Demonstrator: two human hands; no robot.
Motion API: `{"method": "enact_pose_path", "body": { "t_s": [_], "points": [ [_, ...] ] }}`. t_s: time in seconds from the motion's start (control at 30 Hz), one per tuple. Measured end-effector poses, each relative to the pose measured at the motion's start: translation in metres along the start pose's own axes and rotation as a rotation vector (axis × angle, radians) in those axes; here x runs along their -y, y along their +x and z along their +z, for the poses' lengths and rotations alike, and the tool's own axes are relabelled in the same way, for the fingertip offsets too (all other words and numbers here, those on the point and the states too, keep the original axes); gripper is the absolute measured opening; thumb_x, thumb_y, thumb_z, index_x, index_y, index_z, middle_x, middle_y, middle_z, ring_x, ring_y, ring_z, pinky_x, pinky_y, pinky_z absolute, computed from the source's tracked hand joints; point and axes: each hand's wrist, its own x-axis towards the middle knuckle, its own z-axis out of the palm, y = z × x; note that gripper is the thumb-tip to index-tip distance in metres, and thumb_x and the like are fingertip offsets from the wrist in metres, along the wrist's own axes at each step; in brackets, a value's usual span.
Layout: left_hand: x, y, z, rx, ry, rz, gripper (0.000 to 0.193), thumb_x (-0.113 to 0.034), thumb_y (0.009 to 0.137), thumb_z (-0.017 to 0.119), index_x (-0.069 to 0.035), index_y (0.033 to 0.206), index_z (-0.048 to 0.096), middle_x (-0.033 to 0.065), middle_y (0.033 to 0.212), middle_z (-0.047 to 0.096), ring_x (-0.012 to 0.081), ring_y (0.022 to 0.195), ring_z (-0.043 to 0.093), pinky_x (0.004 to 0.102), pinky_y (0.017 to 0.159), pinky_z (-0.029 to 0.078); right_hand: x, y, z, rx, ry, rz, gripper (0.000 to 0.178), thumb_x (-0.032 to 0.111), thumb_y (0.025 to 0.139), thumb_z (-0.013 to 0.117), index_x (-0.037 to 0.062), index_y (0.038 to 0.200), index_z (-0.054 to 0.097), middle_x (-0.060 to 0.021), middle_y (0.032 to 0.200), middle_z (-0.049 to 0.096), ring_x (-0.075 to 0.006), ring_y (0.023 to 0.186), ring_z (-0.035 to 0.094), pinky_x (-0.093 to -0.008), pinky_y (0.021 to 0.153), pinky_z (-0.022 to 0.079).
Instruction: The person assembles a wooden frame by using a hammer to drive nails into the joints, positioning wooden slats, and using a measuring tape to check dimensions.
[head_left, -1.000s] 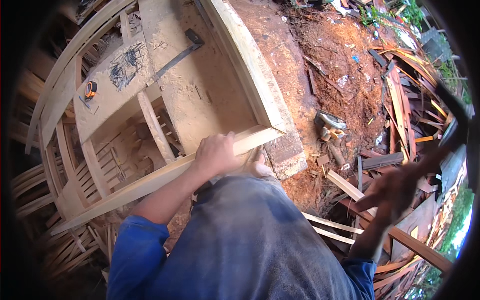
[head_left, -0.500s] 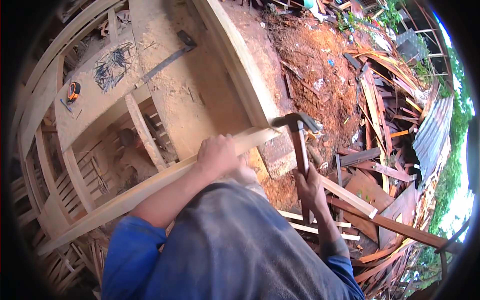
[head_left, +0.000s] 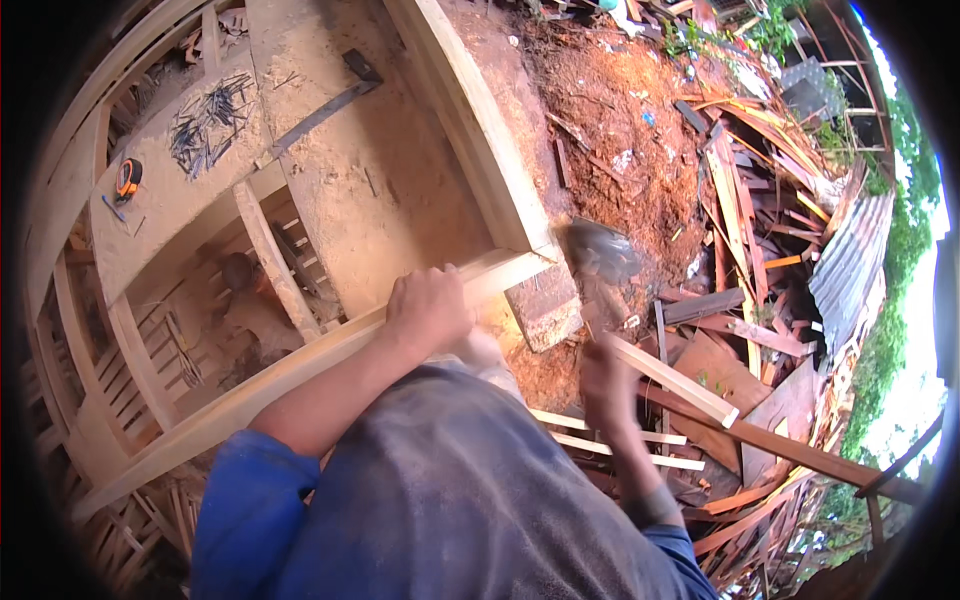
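Gripping the pale front beam (head_left: 507,275) near its right end, the person's left hand (head_left: 430,308) lies over it in the head view, fingers pressed close together and curled over the far edge; I can't make out the thumb. The right hand (head_left: 606,385) is wrapped round the handle of a hammer (head_left: 603,252), but it's so blurred that I can't tell how each finger sits. The hammer's head is blurred too, just beside the corner where the front beam meets the long side beam (head_left: 475,130); I can't tell whether it touches the wood.

Inside the frame, a dusty panel (head_left: 405,225) carries a dark-handled square (head_left: 325,112). Left of that, a loose pile of nails (head_left: 210,125) sits on another board, with an orange and black tape measure (head_left: 128,178) near it. Off to the right, scrap wood (head_left: 735,215) lies heaped beyond reddish soil (head_left: 630,110), close to a corrugated sheet (head_left: 850,270).
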Motion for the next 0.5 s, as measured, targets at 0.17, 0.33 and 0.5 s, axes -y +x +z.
{"method": "enact_pose_path", "body": {
  "t_s": [0.17, 0.33, 0.5],
  "points": [
    [0.015, -0.014, 0.0, -0.003, 0.04, -0.018, 0.036, -0.027, 0.081, 0.071, 0.005, 0.098, 0.068, 0.0235, 0.087, 0.073, 0.0389, 0.085, 0.074, 0.0461, 0.078, 0.059, 0.039, 0.026, -0.015, 0.342, -0.111, 0.252, 0.029, 0.027, 0.101, 0.057, -0.0014, 0.108, 0.056, -0.0249, 0.083, 0.063, -0.0396, 0.079, 0.062, -0.0455, 0.072, 0.048],
    [0.012, -0.006, -0.003, 0.038, -0.013, 0.003, 0.037, -0.026, 0.08, 0.072, 0.005, 0.1, 0.067, 0.0235, 0.088, 0.073, 0.0395, 0.088, 0.073, 0.0475, 0.083, 0.058, 0.019, 0.02, 0.006, 0.215, -0.005, 0.256, 0.029, 0.025, 0.097, 0.06, -0.0029, 0.105, 0.057, -0.0234, 0.069, 0.061, -0.0349, 0.063, 0.065, -0.0448, 0.059, 0.047],
    [0.014, -0.009, -0.005, -0.011, -0.057, 0.053, 0.043, -0.032, 0.082, 0.071, 0.001, 0.109, 0.065, 0.0236, 0.102, 0.071, 0.0401, 0.096, 0.071, 0.0493, 0.087, 0.056, 0.032, -0.002, -0.01, 0.155, 0.141, 0.466, 0.029, 0.025, 0.093, 0.066, -0.0026, 0.1, 0.062, -0.0111, 0.067, 0.058, -0.016, 0.062, 0.054, -0.036, 0.06, 0.046]
  ]
}}
